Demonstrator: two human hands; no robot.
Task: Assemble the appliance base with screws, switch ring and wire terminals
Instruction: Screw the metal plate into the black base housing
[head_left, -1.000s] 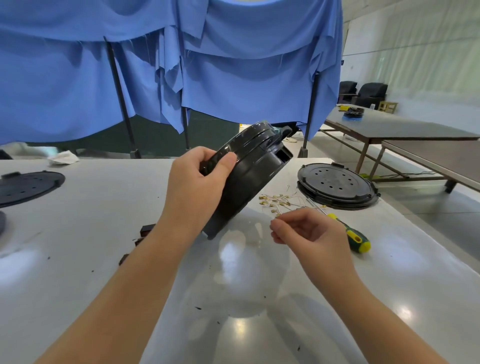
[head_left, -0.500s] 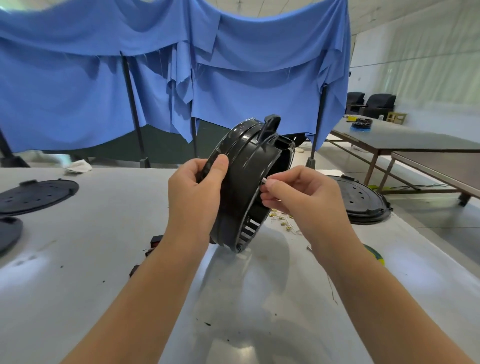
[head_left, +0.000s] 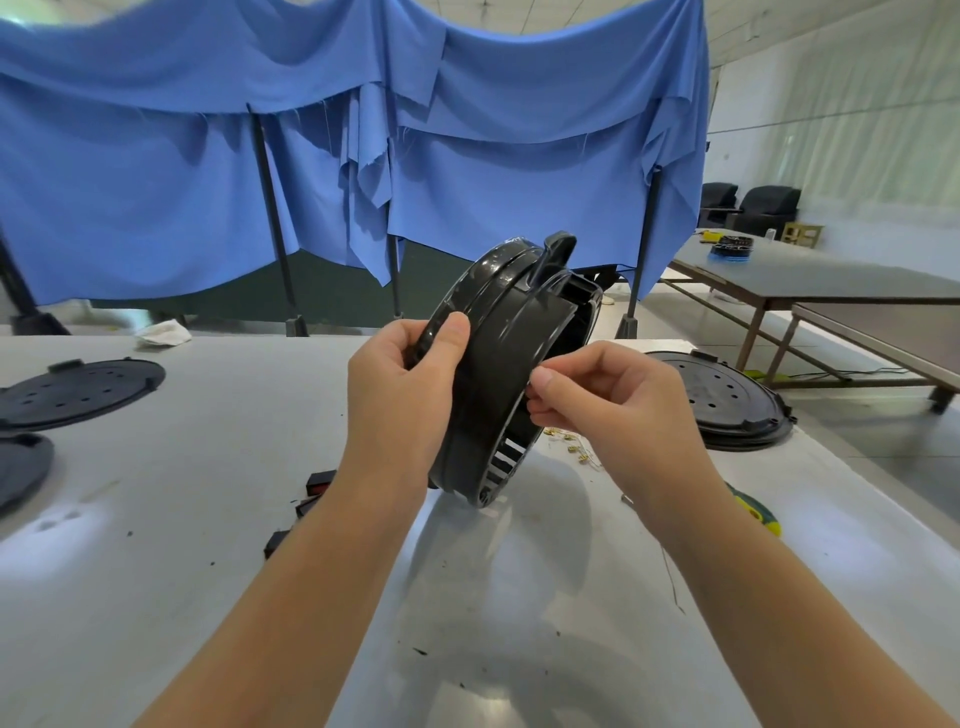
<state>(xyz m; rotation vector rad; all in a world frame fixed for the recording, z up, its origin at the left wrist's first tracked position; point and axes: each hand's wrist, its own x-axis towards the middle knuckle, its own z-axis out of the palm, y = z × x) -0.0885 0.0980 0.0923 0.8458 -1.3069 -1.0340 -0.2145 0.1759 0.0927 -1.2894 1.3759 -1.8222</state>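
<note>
Lifted slightly since a moment ago, the base (head_left: 498, 374) now stands on edge above the table (head_left: 182, 519), at centre, its open side turned right. My left hand (head_left: 400, 405) grips the ribbed rim; my right hand (head_left: 613, 400) pinches something tiny at the inner edge (too small to name). Glossy, slotted black plastic could slip and the piece could drop among the brass terminals (head_left: 571, 447) just right. Farther right lie a screwdriver (head_left: 753, 512) and a flat perforated cover (head_left: 722, 400).

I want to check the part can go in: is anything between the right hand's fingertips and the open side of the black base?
Nothing visible. The right hand pinches at the rim of the appliance base, which the left hand holds tilted above the table. What it pinches is hidden.
</note>
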